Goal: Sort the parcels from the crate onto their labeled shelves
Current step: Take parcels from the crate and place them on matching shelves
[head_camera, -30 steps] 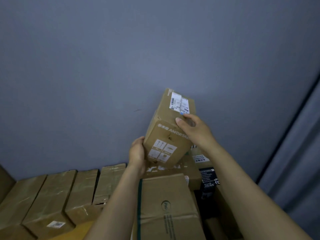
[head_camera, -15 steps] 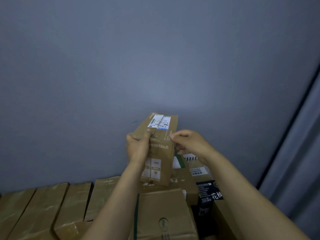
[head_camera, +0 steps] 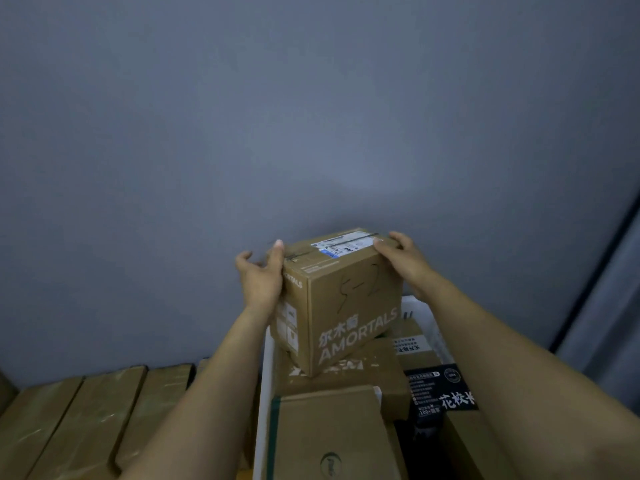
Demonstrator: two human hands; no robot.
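A brown cardboard parcel (head_camera: 349, 306) printed "AMORTALS" is held between both my hands, just above the parcels in the white crate (head_camera: 263, 393). A white shipping label lies on its top face, and "5-2" is handwritten on the side facing me. My left hand (head_camera: 261, 282) grips its left face, thumb on the top edge. At the top right corner, my right hand (head_camera: 403, 259) curls its fingers over the edge. The parcel's lower corner hangs close to a flat box below; whether they touch I cannot tell.
The crate holds several parcels, among them a flat box with green tape (head_camera: 329, 434) and a black printed box (head_camera: 440, 389). Long taped cartons (head_camera: 86, 417) lie in a row at the lower left. A grey wall (head_camera: 311, 116) fills the background, with a curtain (head_camera: 609, 289) at right.
The parcel has been turned so that its label faces up and a broad side faces me. My hands have shifted to its left face and top right corner.
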